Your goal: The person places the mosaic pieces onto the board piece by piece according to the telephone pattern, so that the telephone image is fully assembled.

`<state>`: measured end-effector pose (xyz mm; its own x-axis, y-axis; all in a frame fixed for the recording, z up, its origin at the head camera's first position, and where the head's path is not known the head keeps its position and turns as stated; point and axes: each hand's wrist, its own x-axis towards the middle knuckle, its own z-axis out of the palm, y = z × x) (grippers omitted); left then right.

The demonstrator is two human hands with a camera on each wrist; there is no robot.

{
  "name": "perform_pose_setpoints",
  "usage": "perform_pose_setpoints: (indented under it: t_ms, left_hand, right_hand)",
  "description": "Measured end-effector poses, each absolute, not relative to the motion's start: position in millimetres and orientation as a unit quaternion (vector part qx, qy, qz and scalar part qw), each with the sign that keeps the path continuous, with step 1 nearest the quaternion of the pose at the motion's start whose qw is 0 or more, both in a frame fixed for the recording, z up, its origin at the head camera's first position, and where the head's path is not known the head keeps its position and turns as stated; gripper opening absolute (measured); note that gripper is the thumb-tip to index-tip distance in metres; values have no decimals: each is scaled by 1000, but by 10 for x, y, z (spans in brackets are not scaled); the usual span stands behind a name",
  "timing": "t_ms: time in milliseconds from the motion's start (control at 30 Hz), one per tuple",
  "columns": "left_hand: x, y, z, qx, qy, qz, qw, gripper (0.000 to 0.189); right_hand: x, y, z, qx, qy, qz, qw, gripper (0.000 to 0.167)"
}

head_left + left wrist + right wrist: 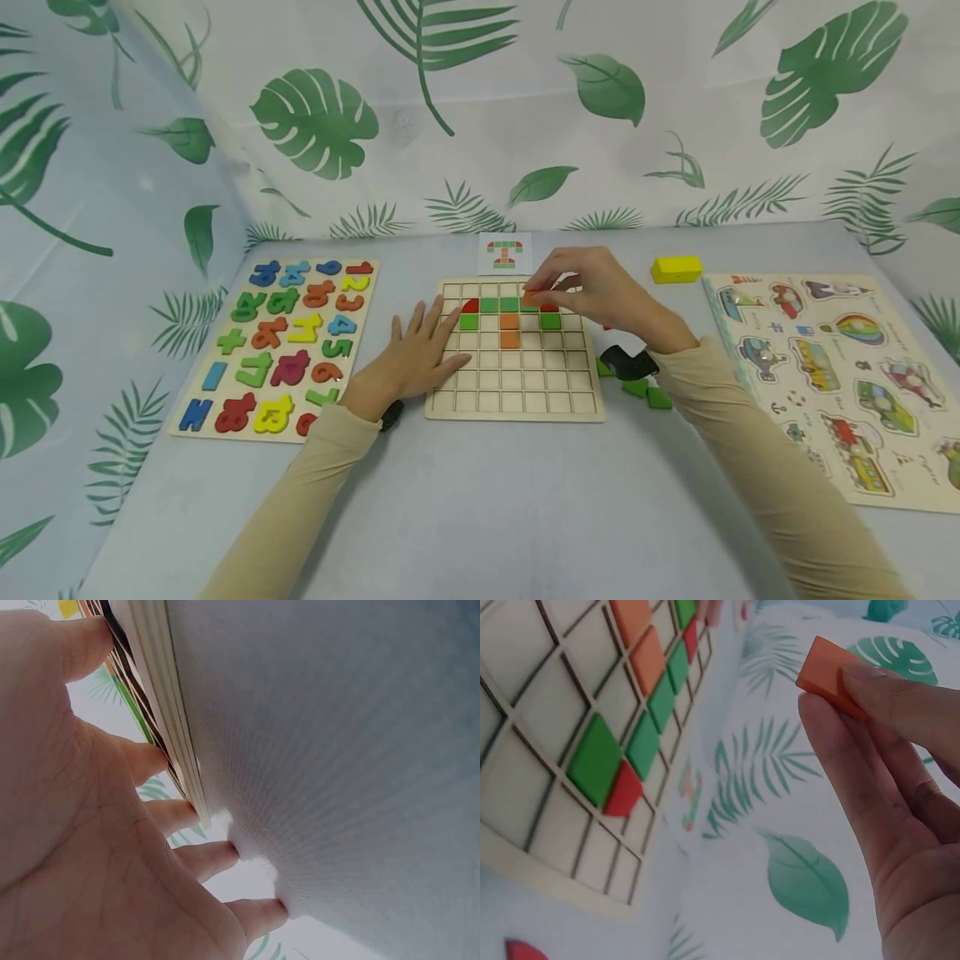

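My right hand [603,292] pinches an orange square tile [821,671] between thumb and fingers, above the upper part of a wooden grid board [517,406]. On the board, green tiles [498,305] form a row with a red rounded piece [470,306] at the left end and another red piece [624,791] at the right. A green tile sits below each end, and two orange tiles [510,338] run down from the middle. My left hand [408,358] lies with fingers spread at the board's left edge, thumb and fingertips touching its rim.
A pattern card [505,268] lies behind the board. Loose green tiles [660,398] lie to its right, partly behind the right wrist. A number puzzle [288,346] is at left, a picture puzzle [817,417] at right, and a yellow block [677,269] at the back.
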<state>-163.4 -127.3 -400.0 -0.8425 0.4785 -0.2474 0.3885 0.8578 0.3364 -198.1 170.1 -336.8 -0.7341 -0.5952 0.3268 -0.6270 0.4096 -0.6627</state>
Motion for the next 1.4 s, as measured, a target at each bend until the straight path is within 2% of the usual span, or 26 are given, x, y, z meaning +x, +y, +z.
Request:
perform_pose_setpoints:
  t_ms: [300, 567, 867, 1167, 1400]
  left_hand:
    - [-1623, -1276, -3985, 227, 949, 137, 174, 81]
    - [-1612, -1266, -3991, 227, 948, 136, 175, 81]
    - [-1621, -1267, -3978, 227, 949, 135, 171, 81]
    - [-1639, -1269, -4009, 225, 951, 131, 168, 81]
    - [-1642, -1270, -4016, 225, 951, 130, 165, 81]
  right_hand:
    - [-1935, 1513, -3671, 371, -833, 410, -27, 15]
    - [-1877, 1456, -3884, 354, -826, 429, -96, 17]
    - [-1849, 1435, -3909, 357, -830, 415, -106, 14]
    - [-1794, 1370, -3867, 376, -851, 358, -76, 11]
    - [-1758, 1328, -3817, 387, -859, 326, -73, 10]
